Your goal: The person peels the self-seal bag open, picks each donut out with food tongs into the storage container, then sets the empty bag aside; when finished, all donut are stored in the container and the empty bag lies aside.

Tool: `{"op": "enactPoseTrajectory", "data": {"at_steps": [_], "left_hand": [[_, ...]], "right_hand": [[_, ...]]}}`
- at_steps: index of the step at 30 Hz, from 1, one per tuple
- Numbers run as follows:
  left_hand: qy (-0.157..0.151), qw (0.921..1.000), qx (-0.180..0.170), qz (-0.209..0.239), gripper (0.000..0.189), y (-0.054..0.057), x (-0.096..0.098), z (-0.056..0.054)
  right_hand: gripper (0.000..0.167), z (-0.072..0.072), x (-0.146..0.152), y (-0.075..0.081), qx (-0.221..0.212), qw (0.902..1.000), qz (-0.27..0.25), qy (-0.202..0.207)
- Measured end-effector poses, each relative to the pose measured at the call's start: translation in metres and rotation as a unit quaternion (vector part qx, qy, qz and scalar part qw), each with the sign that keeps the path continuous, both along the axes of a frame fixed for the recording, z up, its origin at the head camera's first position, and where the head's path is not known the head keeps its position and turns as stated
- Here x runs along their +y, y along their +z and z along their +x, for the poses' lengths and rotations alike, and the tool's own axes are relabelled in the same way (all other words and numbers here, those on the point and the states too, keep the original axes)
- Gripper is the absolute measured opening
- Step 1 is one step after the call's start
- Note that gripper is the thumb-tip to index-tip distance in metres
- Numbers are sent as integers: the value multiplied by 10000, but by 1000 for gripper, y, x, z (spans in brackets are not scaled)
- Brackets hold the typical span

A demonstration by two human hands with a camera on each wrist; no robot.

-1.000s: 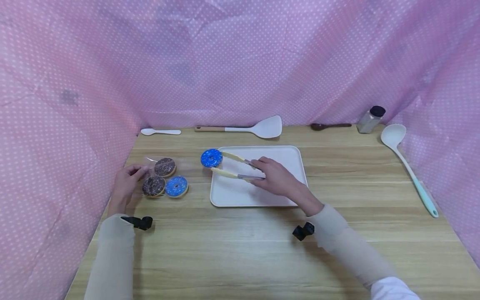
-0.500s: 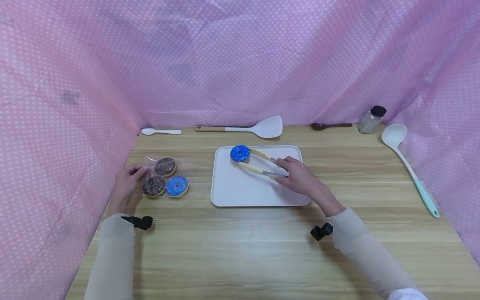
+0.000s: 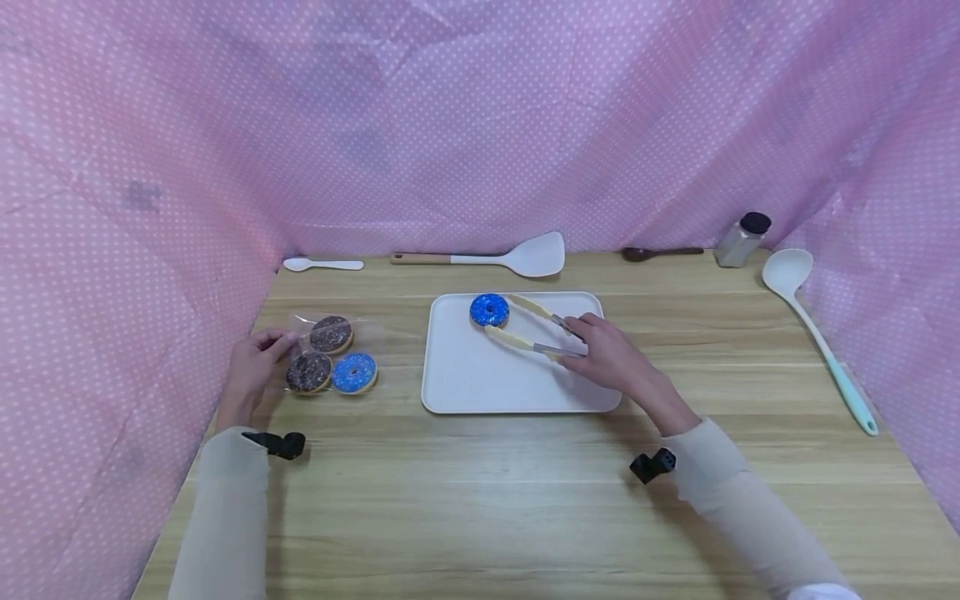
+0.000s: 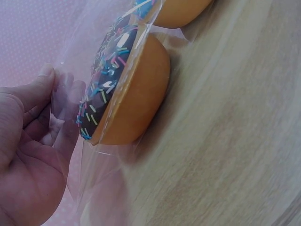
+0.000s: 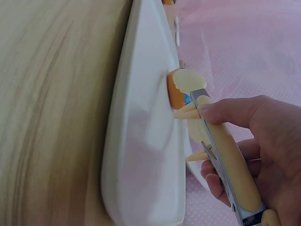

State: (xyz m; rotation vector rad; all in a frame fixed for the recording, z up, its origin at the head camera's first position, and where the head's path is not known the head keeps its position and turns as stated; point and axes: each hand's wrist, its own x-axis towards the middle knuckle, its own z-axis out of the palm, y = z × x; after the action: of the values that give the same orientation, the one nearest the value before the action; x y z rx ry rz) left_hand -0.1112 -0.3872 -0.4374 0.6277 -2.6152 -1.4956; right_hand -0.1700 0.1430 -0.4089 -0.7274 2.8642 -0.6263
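My left hand (image 3: 251,367) pinches the edge of a clear plastic bag (image 4: 101,174) at the left of the table. Two chocolate donuts (image 3: 331,333) with sprinkles lie in the bag, a light-blue donut (image 3: 355,372) beside them. My right hand (image 3: 611,354) grips tongs (image 3: 551,348) with cream tips and metal arms. Those arms are spread, with the tips at the right and front of a dark-blue donut (image 3: 489,310). This donut sits at the back of a white tray (image 3: 465,383). Whether both tips touch it I cannot tell.
Along the back lie a white spoon (image 3: 322,264), a white spatula (image 3: 534,255) and a dark spoon (image 3: 660,252). A jar (image 3: 741,240) with a black lid and a ladle (image 3: 821,342) are at the right. A pink dotted cloth (image 3: 480,125) encloses the table.
The tongs have carried the dark-blue donut rightward from the tray's left edge onto the tray, and their tips now stand slightly wider of it. My left hand stays at the bag.
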Motion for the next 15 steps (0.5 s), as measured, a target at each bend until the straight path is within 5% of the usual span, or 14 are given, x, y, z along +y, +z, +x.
{"op": "enactPoseTrajectory", "data": {"at_steps": [15], "left_hand": [[55,9998,-140,-159,46,1,1,-1]], "right_hand": [[63,5,-50,9,166,9959,-228,857]]}}
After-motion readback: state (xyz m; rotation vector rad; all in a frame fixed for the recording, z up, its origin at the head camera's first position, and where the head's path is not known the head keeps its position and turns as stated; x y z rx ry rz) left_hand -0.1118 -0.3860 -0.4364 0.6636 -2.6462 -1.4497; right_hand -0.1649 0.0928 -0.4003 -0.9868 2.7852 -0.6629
